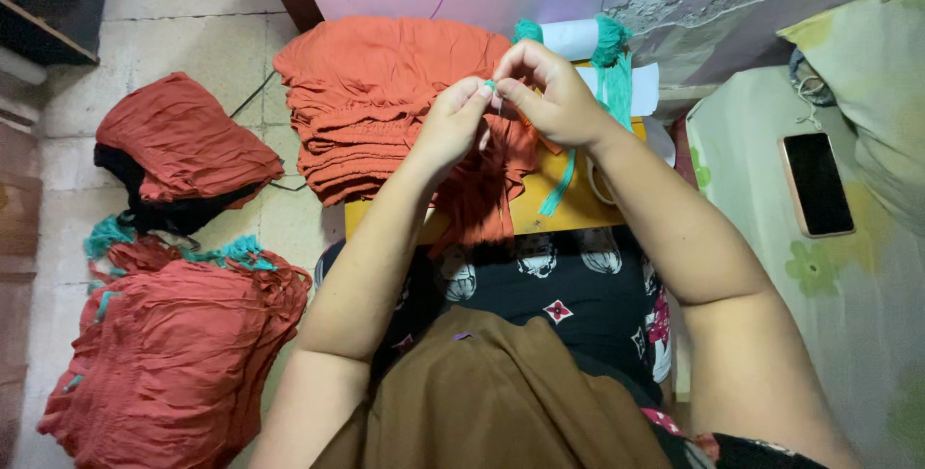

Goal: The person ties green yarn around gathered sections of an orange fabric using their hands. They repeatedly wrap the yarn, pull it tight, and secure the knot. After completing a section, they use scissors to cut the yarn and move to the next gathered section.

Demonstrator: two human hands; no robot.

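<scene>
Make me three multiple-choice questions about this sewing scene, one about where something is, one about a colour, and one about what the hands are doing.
1. Where does the phone lie?
A. On the floral cloth at the right
B. On the tiled floor
C. On the folded orange stack

2. What colour is the cord hanging below the hands?
A. Yellow
B. Teal
C. Black

3. What state are the hands in?
A. Both flat on the lap
B. One raised, one hanging down
C. Left hand and right hand meet, fingertips pinching a small teal bit

Answers: 1 A, the dark screen rests on the flowered fabric. 2 B, it matches the teal tassels behind. 3 C, both hands come together above the folded orange garments.
</scene>
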